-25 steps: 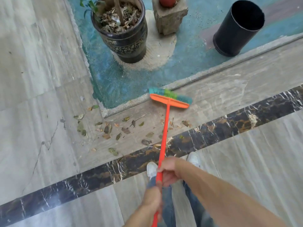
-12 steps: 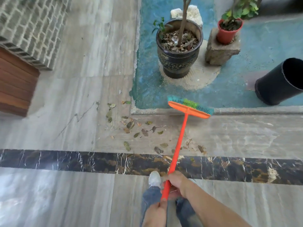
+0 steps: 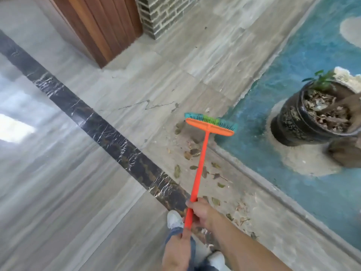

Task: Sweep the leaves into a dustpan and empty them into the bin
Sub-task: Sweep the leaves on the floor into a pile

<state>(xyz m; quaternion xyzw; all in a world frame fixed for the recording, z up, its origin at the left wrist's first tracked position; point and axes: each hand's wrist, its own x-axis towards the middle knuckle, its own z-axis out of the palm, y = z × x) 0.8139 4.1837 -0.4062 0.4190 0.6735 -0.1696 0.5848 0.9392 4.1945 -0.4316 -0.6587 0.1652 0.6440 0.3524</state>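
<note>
I hold an orange broom [image 3: 201,159] with both hands. Its orange head with teal and green bristles [image 3: 211,124] sits at the corner where the grey floor meets the blue patch. My right hand [image 3: 201,211] grips the handle higher up. My left hand [image 3: 176,251] grips the handle's lower end near my body. Dry leaves [image 3: 192,153] lie scattered on the grey floor around the handle, between the dark marble strip and the raised kerb. No dustpan or bin is in view.
A dark patterned plant pot [image 3: 310,122] full of dead leaves stands on the blue floor [image 3: 293,75] at the right. A kerb [image 3: 254,178] edges the blue area. A wooden panel [image 3: 97,26] and brick pillar [image 3: 162,12] stand at the top. My white shoes [image 3: 174,220] are below.
My view has swung left: the pot has slid to the right edge, the black bin and red pot have left the frame. The broom head has shifted left to the blue patch's corner.
</note>
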